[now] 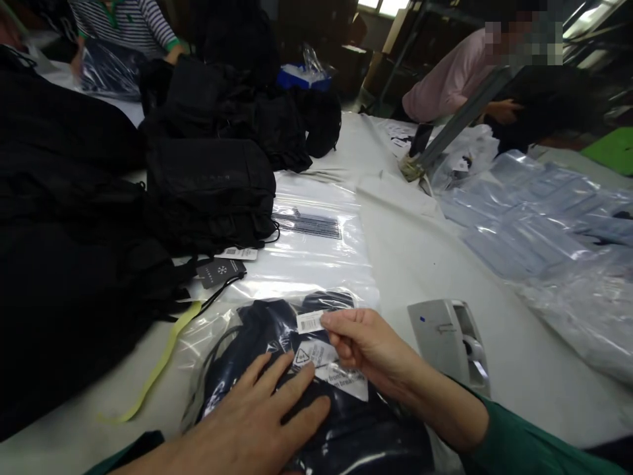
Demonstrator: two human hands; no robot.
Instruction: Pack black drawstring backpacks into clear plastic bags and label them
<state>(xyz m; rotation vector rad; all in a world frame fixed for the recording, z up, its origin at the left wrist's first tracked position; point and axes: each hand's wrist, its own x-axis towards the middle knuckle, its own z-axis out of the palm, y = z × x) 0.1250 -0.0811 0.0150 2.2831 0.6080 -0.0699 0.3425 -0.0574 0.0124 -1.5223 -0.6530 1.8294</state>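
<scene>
My left hand lies flat with fingers spread on a clear plastic bag that holds a dark folded garment. My right hand pinches a small white barcode sticker between thumb and fingertips, just above the bag's surface. A printed white warning label shows on the bag below the sticker. Both sleeves are green.
Stacks of black garments with hang tags fill the left. An empty clear bag lies beyond. A grey label dispenser sits right of my hand, piles of plastic bags farther right. Two other people work at the table's far side.
</scene>
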